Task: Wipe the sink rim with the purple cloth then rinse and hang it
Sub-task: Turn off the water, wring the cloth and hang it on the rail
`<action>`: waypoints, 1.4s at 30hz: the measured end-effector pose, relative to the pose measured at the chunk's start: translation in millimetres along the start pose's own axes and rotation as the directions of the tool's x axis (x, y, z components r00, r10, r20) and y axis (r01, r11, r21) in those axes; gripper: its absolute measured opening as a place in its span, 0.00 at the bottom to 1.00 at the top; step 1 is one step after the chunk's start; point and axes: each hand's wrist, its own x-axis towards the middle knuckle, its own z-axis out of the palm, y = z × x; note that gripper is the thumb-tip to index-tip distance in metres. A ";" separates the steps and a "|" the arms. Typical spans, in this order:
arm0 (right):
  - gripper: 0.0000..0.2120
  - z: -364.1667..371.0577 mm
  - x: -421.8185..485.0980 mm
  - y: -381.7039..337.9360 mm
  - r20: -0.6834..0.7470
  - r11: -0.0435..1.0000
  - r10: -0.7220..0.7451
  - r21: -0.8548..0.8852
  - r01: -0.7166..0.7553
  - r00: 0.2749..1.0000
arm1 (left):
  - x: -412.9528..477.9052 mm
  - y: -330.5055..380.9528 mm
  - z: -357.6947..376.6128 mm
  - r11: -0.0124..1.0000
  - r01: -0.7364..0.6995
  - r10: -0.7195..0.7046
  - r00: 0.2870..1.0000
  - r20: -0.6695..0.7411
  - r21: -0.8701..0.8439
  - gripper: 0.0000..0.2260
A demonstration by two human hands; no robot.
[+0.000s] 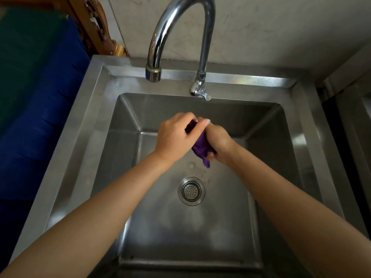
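Pale marbled wall (271,27) at the back, and below it we're looking straight down into a square stainless steel sink (84,127) with a wide flat rim. A tall curved chrome tap (180,23) arches over the basin from the back rim. A round perforated metal drain strainer (191,191) sits in the basin floor, with a few droplets just beyond it.

Both our hands are over the basin, a bit further back than the strainer. The small purple cloth (200,144) is bunched into a roll between them. Our left hand (173,135) has its fingers curled round the upper end and our right hand (218,141) is clenched round the lower part. A little tail of cloth pokes out underneath. The two hands are touching.

Left of the sink there's some dark blue fabric (40,117), plus a bit of carved brown wood (96,27) up by the wall.
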 end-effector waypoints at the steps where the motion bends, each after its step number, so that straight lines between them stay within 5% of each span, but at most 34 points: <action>1: 0.25 -2.8 -1.4 -0.9 0.041 1.000 0.027 0.010 -0.027 0.999 | -1.6 3.2 -1.7 0.995 0.062 -0.060 0.998 0.021 -0.072 0.17; 4: 0.33 -12.1 -9.5 -4.6 0.190 0.990 0.046 0.123 -0.070 0.981 | -6.2 7.0 -4.2 0.920 0.326 -0.309 0.945 0.108 -0.217 0.12; 6: 0.28 -16.8 -21.9 -3.8 0.230 0.972 -0.026 0.234 -0.030 0.973 | -4.7 7.1 -4.6 0.807 0.536 -0.515 0.844 0.147 -0.250 0.12; 8: 0.19 -20.0 -36.2 1.9 0.197 0.962 -0.180 0.238 0.132 0.964 | -0.4 9.9 -6.3 0.566 0.738 -0.718 0.660 0.222 -0.367 0.12; 10: 0.26 -22.2 -47.7 11.9 0.144 0.925 -0.377 0.020 0.379 0.915 | 4.0 15.4 -8.7 0.293 0.857 -0.814 0.456 0.360 -0.424 0.12; 12: 0.31 -25.9 -51.9 16.8 0.126 0.704 -0.595 -0.396 0.590 0.794 | 5.5 21.3 -12.2 0.118 0.902 -0.815 0.326 0.478 -0.414 0.14; 15: 0.32 -34.8 -48.9 14.4 0.235 0.179 -0.795 -0.789 0.587 0.559 | 5.2 27.6 -13.5 -0.119 0.914 -0.723 0.188 0.665 -0.389 0.14; 18: 0.34 -35.6 -43.4 8.2 0.279 0.066 -0.808 -0.832 0.550 0.519 | 2.5 33.2 -12.3 -0.190 0.934 -0.622 0.123 0.773 -0.302 0.15; 20: 0.31 -31.3 -41.6 7.4 0.230 0.152 -0.813 -0.804 0.575 0.535 | 1.6 37.7 -10.9 -0.163 0.935 -0.650 0.138 0.747 -0.314 0.15; 24: 0.25 -16.3 -38.9 16.4 -0.038 0.377 -0.859 -0.721 0.582 0.510 | 0.9 45.0 -2.7 0.100 0.932 -0.801 0.283 0.527 -0.348 0.15; 27: 0.23 -5.6 -34.5 22.0 -0.224 0.581 -0.771 -0.632 0.514 0.596 | -5.7 40.1 5.8 0.464 0.844 -0.797 0.530 0.289 -0.269 0.24; 30: 0.21 -3.3 -28.7 30.2 -0.287 0.786 -0.574 -0.456 0.418 0.767 | -17.1 39.0 7.4 0.784 0.621 -0.615 0.770 0.171 0.023 0.27; 35: 0.20 -13.1 -22.1 33.0 -0.295 0.978 -0.190 -0.141 0.155 0.936 | -20.3 29.4 17.0 0.954 0.139 -0.181 0.974 0.139 0.266 0.27; 42: 0.15 -33.4 -27.0 38.1 -0.021 0.986 0.025 0.168 -0.021 0.999 | -13.4 29.4 22.5 0.952 -0.195 0.168 0.977 0.131 0.236 0.23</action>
